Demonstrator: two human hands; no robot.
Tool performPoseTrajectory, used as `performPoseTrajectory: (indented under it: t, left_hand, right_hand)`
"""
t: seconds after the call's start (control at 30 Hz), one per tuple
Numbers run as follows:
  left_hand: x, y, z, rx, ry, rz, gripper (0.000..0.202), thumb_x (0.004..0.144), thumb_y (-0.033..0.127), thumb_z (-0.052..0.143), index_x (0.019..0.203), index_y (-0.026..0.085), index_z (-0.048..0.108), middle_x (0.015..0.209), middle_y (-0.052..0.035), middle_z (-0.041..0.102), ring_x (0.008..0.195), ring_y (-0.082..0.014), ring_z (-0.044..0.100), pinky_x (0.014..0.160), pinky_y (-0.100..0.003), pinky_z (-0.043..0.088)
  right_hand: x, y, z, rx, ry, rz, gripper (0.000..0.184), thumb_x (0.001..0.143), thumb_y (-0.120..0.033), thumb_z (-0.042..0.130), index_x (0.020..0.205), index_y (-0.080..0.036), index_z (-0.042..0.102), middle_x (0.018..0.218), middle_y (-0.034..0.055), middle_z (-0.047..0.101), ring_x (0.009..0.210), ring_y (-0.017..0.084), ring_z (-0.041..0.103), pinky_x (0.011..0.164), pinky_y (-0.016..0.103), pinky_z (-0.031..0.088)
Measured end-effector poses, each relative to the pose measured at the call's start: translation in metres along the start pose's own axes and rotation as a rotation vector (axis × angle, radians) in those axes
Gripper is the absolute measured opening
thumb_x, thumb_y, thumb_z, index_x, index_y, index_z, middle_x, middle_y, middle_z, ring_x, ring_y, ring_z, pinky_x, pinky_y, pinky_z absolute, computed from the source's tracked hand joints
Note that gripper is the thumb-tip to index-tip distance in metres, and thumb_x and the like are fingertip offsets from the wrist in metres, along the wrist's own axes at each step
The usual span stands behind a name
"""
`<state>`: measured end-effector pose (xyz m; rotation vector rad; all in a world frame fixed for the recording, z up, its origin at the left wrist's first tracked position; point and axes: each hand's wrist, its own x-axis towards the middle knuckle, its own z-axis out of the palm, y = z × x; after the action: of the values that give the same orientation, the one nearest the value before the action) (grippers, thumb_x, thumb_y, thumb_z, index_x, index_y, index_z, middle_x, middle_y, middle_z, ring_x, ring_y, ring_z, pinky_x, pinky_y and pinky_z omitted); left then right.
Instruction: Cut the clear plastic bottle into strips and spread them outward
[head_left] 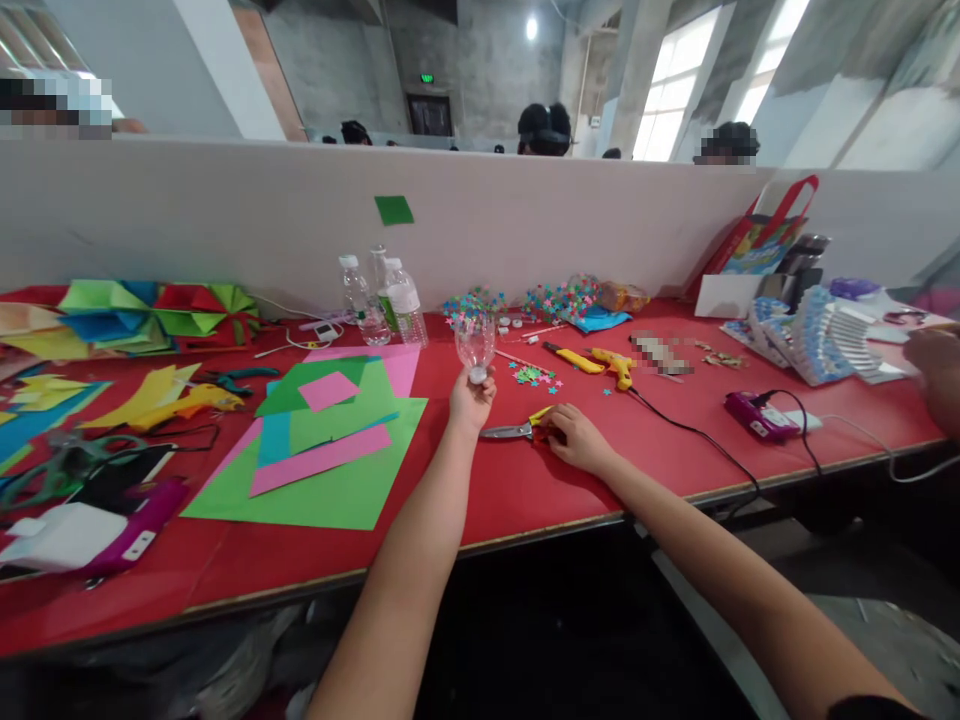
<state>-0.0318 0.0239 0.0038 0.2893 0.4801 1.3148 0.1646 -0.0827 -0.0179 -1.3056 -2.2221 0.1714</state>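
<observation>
My left hand [472, 400] grips the cut-off top of a clear plastic bottle [475, 345], its white cap pointing down toward me and the wide part facing away. My fingers are closed around the neck. To the right, my right hand [576, 438] is closed on the yellow handle of a pair of scissors [514, 432]. The metal blades point left, low over the red tabletop, close to my left wrist. Small coloured paper stars [531, 375] lie scattered just beyond the hands.
Coloured paper sheets [397, 455] lie left of my arms. Plastic bottles [407, 305] stand against the partition. A yellow utility knife [577, 360], a yellow glue gun [619, 368] with a black cord and a purple power strip [761, 415] sit to the right. Another person's hand [937, 360] shows at far right.
</observation>
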Motion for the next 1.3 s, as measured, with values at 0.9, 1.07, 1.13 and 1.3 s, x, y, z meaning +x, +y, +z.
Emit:
performPoseTrajectory:
  t: [0.9, 1.07, 1.13, 1.3]
  left_hand:
    - [-0.013, -0.023, 0.01, 0.246, 0.018, -0.064, 0.015, 0.087, 0.011, 0.049, 0.08, 0.013, 0.062, 0.068, -0.0051, 0.066, 0.061, -0.0136, 0.064, 0.059, -0.023, 0.051]
    - [-0.024, -0.039, 0.017, 0.443, -0.137, -0.038, 0.012, 0.078, 0.011, 0.065, 0.089, 0.016, 0.063, 0.084, -0.0038, 0.069, 0.071, -0.0124, 0.066, 0.064, -0.022, 0.052]
    - [-0.023, -0.041, 0.018, 0.501, -0.143, -0.036, 0.014, 0.077, 0.014, 0.068, 0.089, 0.015, 0.063, 0.085, -0.0046, 0.069, 0.071, -0.0131, 0.066, 0.065, -0.023, 0.052]
    - [-0.013, -0.05, 0.017, 0.632, -0.17, -0.024, 0.014, 0.08, 0.021, 0.066, 0.092, 0.014, 0.064, 0.082, -0.0066, 0.069, 0.068, -0.017, 0.066, 0.06, -0.026, 0.052]
  right_hand:
    - [0.069, 0.029, 0.014, 0.771, 0.102, 0.232, 0.032, 0.083, -0.038, 0.064, 0.109, -0.02, 0.056, 0.102, 0.0045, 0.066, 0.093, 0.017, 0.063, 0.084, 0.033, 0.051]
    - [0.062, 0.035, 0.009, 1.033, 0.127, 0.245, 0.058, 0.068, -0.042, 0.076, 0.117, -0.025, 0.051, 0.107, 0.0033, 0.067, 0.096, 0.019, 0.064, 0.088, 0.035, 0.051]
    - [0.062, 0.035, 0.013, 1.088, 0.159, 0.279, 0.051, 0.069, -0.043, 0.074, 0.112, -0.025, 0.053, 0.104, 0.0032, 0.067, 0.095, 0.019, 0.064, 0.088, 0.035, 0.051]
    - [0.063, 0.04, 0.018, 1.144, 0.227, 0.353, 0.039, 0.071, -0.047, 0.07, 0.098, -0.024, 0.055, 0.092, 0.0014, 0.067, 0.085, 0.018, 0.062, 0.083, 0.034, 0.049]
